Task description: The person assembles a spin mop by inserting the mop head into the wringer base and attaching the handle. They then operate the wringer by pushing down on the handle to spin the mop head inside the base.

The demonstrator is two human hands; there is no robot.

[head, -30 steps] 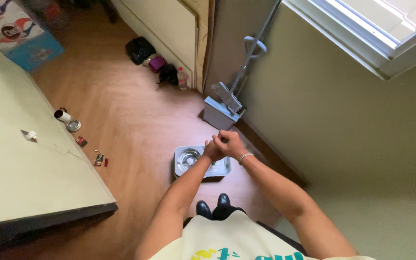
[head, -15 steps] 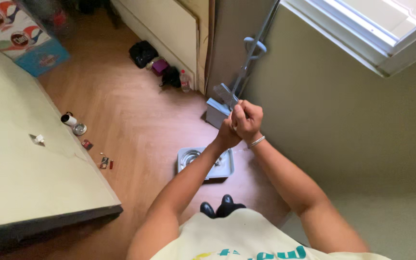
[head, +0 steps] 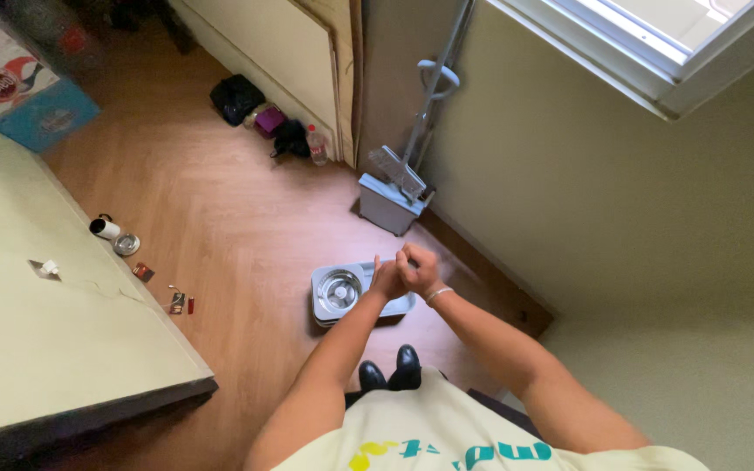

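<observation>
Here the two hands are pressed together in front of the person's chest, the left hand (head: 388, 279) and the right hand (head: 421, 269) clasped one against the other, fingers curled in; whether anything small is caught between them I cannot tell. A thin pale band sits on the right wrist.

Directly below the clasped hands, on the wooden floor (head: 220, 218), stands a grey rectangular spin-mop bucket with a round steel basket (head: 342, 292); the hands cover its far end from this view. Just on the near side of the bucket are the person's two black shoes (head: 390, 373), close together, toes toward it.

Beyond the bucket, against the beige wall (head: 569, 192), stands a smaller grey flat-mop bucket (head: 387, 202) with the long pale mop handle (head: 436, 96) leaning up out of it. Further past that, along the base of the cream cupboard, lie a black bag (head: 236, 98), a purple pouch (head: 269, 119) and a small clear plastic bottle (head: 317, 145).

To the left of the spin-mop bucket, well apart from it, the pale green desk (head: 37, 349) fills that side, with a small scrap of white paper (head: 49, 268) on it. On the floor along the desk's edge sit a white cup (head: 104, 228), a round metal lid (head: 126, 244) and a few small red and dark bits (head: 176, 301).
</observation>
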